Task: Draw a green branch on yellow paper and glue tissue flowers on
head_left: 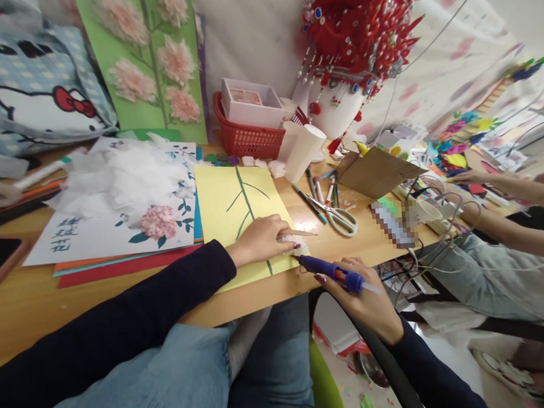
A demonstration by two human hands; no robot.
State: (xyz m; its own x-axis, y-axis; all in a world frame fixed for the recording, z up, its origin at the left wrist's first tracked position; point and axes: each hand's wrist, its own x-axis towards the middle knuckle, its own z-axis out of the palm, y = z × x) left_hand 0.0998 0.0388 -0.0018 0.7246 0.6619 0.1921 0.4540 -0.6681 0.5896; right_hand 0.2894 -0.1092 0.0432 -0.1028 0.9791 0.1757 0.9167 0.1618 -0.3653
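My left hand (pixel 261 239) rests over the right side of a yellow sheet (pixel 218 198) painted with a dark green branch. A wooden pencil (pixel 304 232) lies in its grip, point to the right. Just below its fingertips is a small white crumpled piece (pixel 301 245); whether they pinch it I cannot tell. My right hand (pixel 369 300) is wrapped round a blue glue gun (pixel 330 269) at the table's front edge. The gun's nozzle points left toward the white piece, and a clear glue stick (pixel 372 288) juts from its back.
Scissors (pixel 343 221) and several markers (pixel 317 188) lie right of the sheet. Behind stand a white roll (pixel 304 155) and a red basket (pixel 252 140). Left are white tissue (pixel 121 174) and painted paper (pixel 88 242). Another person's arms (pixel 501 219) are at the right.
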